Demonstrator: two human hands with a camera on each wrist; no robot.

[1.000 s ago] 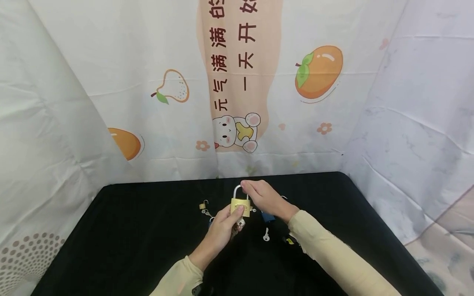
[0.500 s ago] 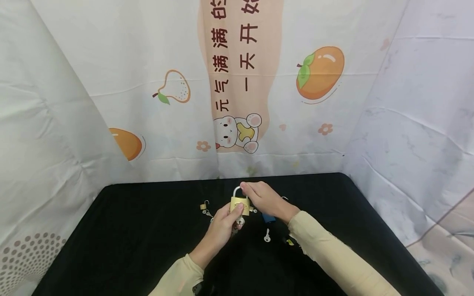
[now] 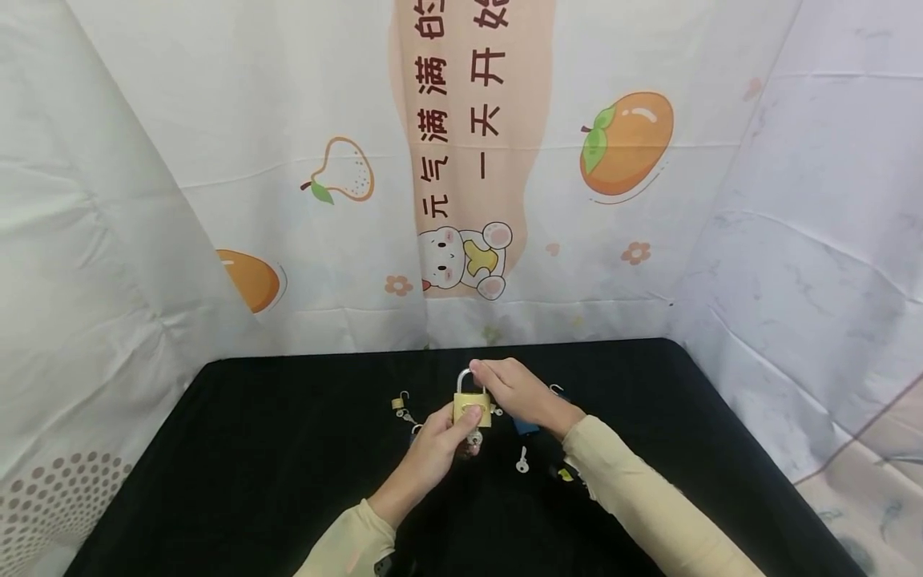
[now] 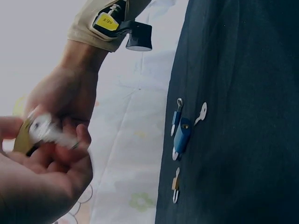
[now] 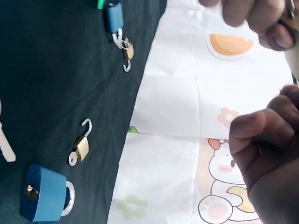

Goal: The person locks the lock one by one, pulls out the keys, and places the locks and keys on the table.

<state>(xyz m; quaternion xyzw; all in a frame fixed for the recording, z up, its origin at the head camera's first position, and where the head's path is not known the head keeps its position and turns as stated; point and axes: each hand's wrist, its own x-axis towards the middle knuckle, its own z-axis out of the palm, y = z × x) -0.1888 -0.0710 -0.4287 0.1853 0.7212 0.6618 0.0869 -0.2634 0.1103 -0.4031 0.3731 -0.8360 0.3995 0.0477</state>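
Observation:
My left hand [image 3: 429,449] grips the yellow body of a brass padlock [image 3: 464,405], thumb across its front, holding it upright above the black cloth. My right hand [image 3: 515,389] pinches the right side of its silver shackle [image 3: 464,377], hiding that side from view. Silver keys [image 3: 473,439] hang beneath the padlock, blurred beside the fingers in the left wrist view. There, the padlock's brass edge [image 4: 22,139] shows between the two hands. The right wrist view shows my right hand [image 5: 271,140] with fingers curled, the padlock out of sight.
On the black cloth [image 3: 252,465] lie a small brass padlock [image 3: 397,403] with keys, a blue padlock [image 3: 525,427], a loose key [image 3: 522,461] and a yellow-and-black item [image 3: 565,474]. The right wrist view shows further blue padlocks [image 5: 46,193]. A printed curtain [image 3: 346,264] hangs behind.
The head view shifts slightly, and the padlock sits a touch lower with both hands. Each hand keeps its hold on the padlock.

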